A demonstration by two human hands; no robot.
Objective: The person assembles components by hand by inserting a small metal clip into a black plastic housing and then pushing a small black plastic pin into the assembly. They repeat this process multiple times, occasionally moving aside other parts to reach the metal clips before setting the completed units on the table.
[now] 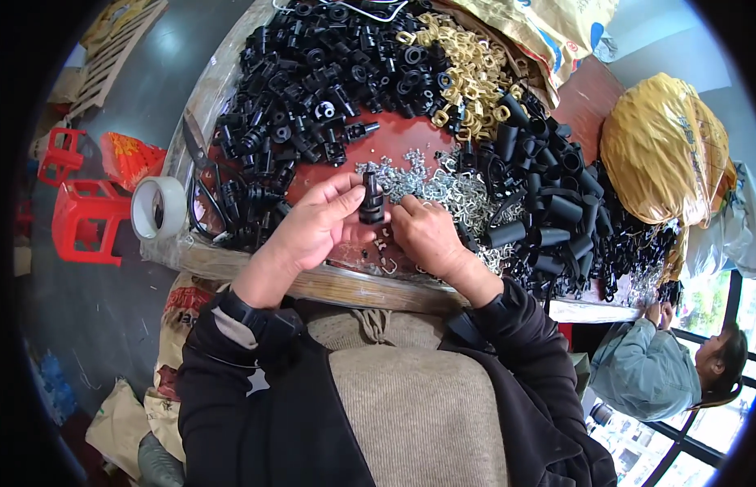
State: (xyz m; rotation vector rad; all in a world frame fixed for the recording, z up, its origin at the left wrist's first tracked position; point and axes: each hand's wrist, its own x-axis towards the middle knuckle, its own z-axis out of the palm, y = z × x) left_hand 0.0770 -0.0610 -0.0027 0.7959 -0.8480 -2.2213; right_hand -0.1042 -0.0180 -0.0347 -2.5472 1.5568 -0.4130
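So the black plastic fitting (371,199) is up off the desk (394,142), pinched between both hands just over the near edge. The left hand (317,223) has its grip closed on the fitting, thumb and fingers around the lower, wider collar. The right hand (427,231) has its fingertips tight against the fitting's right side; can't tell if there's a small piece between them.

Handling-wise I'd guess it's light, rigid molded plastic, not fragile and a bit slick, so the ribbed collar looks like the best place to hold it rather than the narrow top stub.

Right under the hands there are a few loose little metal clips (386,261) on the red surface. Just behind is a big scatter of silver clips (451,191). Further back, a huge heap of black fittings (313,73), a pile of brass rings (467,73), and black tubes (548,187) off to the right.

A tape roll (159,208) and scissors (198,150) sit at the left edge, red stools (77,211) on the floor beyond. Another person (662,365) is sitting at lower right.
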